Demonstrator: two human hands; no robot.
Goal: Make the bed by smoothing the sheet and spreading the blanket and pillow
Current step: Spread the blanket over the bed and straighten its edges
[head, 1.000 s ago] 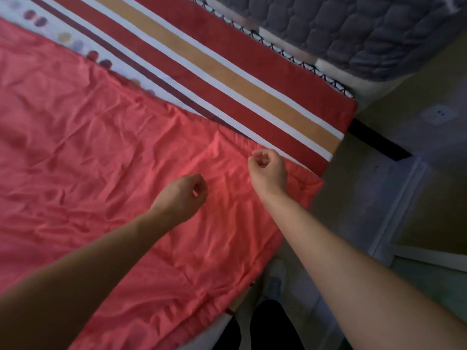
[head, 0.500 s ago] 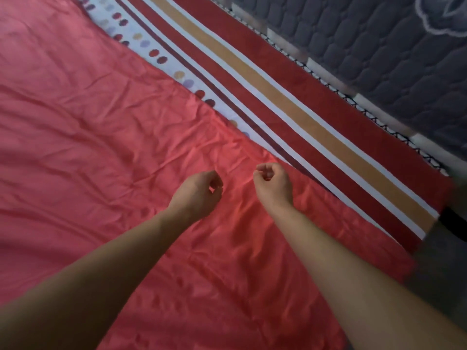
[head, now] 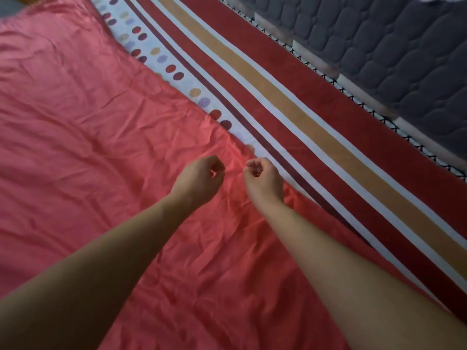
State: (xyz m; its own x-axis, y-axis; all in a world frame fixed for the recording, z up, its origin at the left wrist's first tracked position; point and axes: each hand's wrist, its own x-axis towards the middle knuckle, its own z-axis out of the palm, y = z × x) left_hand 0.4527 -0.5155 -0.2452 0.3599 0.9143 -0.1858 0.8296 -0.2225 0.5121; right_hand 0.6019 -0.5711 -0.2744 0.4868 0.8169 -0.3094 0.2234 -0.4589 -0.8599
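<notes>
The blanket (head: 88, 147) lay spread but creased over the striped sheet (head: 290, 102), while the left hand (head: 199, 180) and right hand (head: 262, 180), fingers curled with any grip unclear, had moved up its edge from the corner, so smoothing seemingly continued.

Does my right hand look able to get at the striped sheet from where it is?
Probably yes: the right hand is at the edge of the red blanket, the striped sheet lies bare just past it, and nothing stands between.

No lettering seems readable on the blanket (head: 75, 152) or striped sheet (head: 290, 102).
</notes>
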